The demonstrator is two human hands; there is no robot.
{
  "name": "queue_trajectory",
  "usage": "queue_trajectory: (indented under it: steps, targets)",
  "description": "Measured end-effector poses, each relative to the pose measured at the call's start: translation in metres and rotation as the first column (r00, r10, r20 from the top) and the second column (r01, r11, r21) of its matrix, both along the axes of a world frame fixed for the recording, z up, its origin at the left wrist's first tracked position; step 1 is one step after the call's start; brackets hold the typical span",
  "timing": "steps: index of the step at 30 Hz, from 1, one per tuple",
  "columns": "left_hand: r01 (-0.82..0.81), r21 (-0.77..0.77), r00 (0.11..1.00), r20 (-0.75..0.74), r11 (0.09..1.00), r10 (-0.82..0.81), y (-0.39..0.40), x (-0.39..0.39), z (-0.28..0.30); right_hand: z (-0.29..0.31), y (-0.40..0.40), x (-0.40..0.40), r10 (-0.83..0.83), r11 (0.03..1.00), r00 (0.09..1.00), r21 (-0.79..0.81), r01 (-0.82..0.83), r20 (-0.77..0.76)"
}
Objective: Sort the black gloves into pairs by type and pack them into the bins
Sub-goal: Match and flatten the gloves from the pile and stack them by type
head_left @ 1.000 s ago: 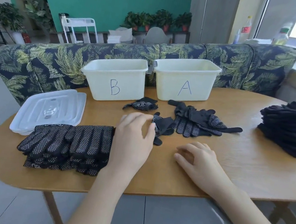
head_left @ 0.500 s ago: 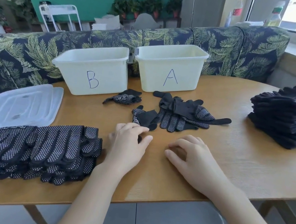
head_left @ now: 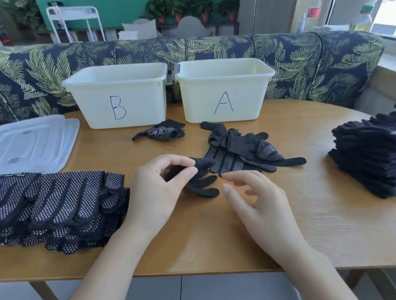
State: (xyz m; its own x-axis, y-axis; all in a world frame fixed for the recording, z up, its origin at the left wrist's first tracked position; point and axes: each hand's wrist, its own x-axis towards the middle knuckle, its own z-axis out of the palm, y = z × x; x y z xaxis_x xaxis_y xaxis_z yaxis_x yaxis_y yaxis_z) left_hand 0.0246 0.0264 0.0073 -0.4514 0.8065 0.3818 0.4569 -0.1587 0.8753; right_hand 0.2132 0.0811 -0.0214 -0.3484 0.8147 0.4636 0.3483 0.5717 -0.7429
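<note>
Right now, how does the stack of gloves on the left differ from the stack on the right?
The left stack shows white grip dots all over; the right stack looks plain black. The left stack lies at the table's near edge with glove fingers fanned towards the left; the right stack sits further back, piled taller and squarer. The left stack lies beside the clear lids; nothing lies beside the right stack. Both are black gloves, outside the bins.

The wooden table (head_left: 310, 219) carries bin B (head_left: 120, 96) and bin A (head_left: 224, 94) at its far side, clear lids (head_left: 18, 147) far left, a dotted glove stack (head_left: 37, 205) near left, a plain glove stack (head_left: 385, 156) right, and loose gloves (head_left: 238, 151) mid-table
</note>
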Motion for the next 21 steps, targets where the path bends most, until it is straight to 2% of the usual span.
queue_trajectory:
  steps: [4,10,13,15,21]
  targets:
    - [0.120,0.022,0.989,0.087,0.993,-0.121,-0.006,0.003,0.010,0.017,-0.001,0.001,0.010,0.998,0.984,-0.064,-0.021,-0.177]
    - [0.371,0.041,0.910,0.184,0.928,-0.372,-0.014,0.005,0.025,0.038,-0.002,0.010,0.122,0.968,0.981,-0.201,-0.151,-0.152]
    - [0.448,0.017,0.873,0.210,0.894,-0.441,-0.017,0.004,0.028,0.047,-0.004,0.014,0.287,0.835,0.924,-0.407,-0.370,-0.251]
    - [0.475,-0.008,0.862,0.207,0.880,-0.463,-0.018,0.005,0.028,0.048,-0.005,0.015,0.345,0.767,0.892,-0.459,-0.447,-0.293]
    - [0.525,-0.129,0.845,0.200,0.841,-0.496,-0.017,0.003,0.024,0.041,0.000,0.018,0.240,0.794,0.924,-0.487,-0.364,-0.298]
